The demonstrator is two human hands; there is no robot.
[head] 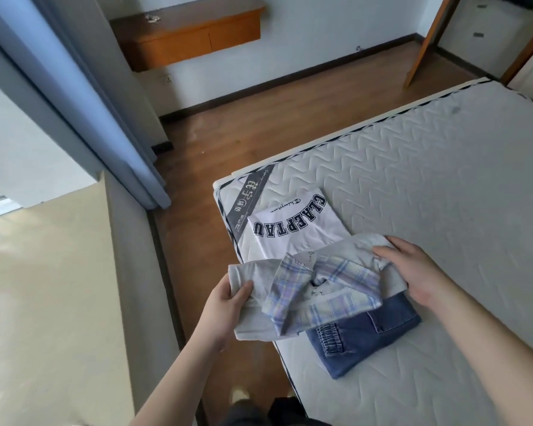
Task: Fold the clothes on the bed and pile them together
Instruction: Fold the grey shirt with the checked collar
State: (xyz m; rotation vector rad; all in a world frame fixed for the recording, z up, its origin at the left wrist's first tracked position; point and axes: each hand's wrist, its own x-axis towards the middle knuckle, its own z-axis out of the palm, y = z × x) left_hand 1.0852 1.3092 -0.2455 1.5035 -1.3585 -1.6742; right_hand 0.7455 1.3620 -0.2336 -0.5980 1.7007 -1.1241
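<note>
over the near corner of the mattress [413, 186], a grey top with a blue-and-lilac plaid collar [314, 287] is held up, rumpled and partly folded. the left hand [225, 305] grasps its left edge, thumb curled over the cloth; the right hand [413, 269] pinches its right edge. beneath it on the mattress lie folded blue jeans [366, 339], and just beyond them a folded white t-shirt with dark block letters [293, 226]. past the mattress are a wooden floor [259, 118], blue curtains [74, 87] and a wall-hung wooden desk [191, 35].
</note>
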